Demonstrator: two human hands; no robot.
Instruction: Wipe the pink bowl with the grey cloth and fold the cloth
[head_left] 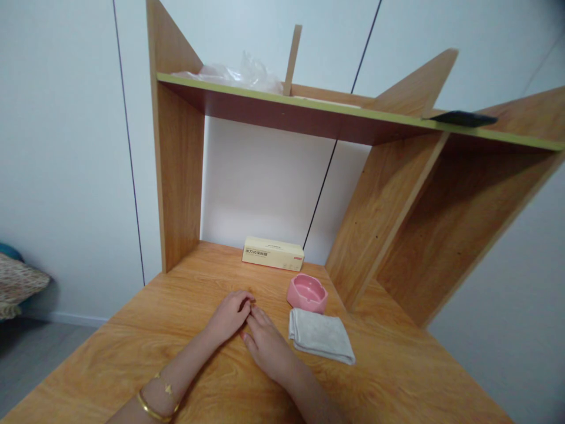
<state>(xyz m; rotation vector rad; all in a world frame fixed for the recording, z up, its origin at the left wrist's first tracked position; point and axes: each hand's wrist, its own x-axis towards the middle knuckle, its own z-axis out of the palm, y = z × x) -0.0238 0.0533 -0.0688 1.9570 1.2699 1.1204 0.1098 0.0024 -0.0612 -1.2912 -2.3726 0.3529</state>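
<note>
My left hand (230, 315) rests on the wooden table, fingers loosely bent and thumb apart, holding nothing that I can see. Close against its fingertips lies my right hand (266, 343), palm down with the fingers stretched out. A folded grey cloth (322, 335) is just right of my right hand, apart from it. Behind the cloth stands a pink, angular ashtray (308, 293) with notches in its rim. Farther back, a long cream cling film box (272, 254) lies near the wall. What is under my palms is hidden.
A wooden shelf unit (179, 176) rises from the back of the table (154, 330), with upright panels at left and right. On its upper board are a clear plastic bag (242, 75) and a flat black object (465, 119). A patterned fabric item (20, 285) shows at far left.
</note>
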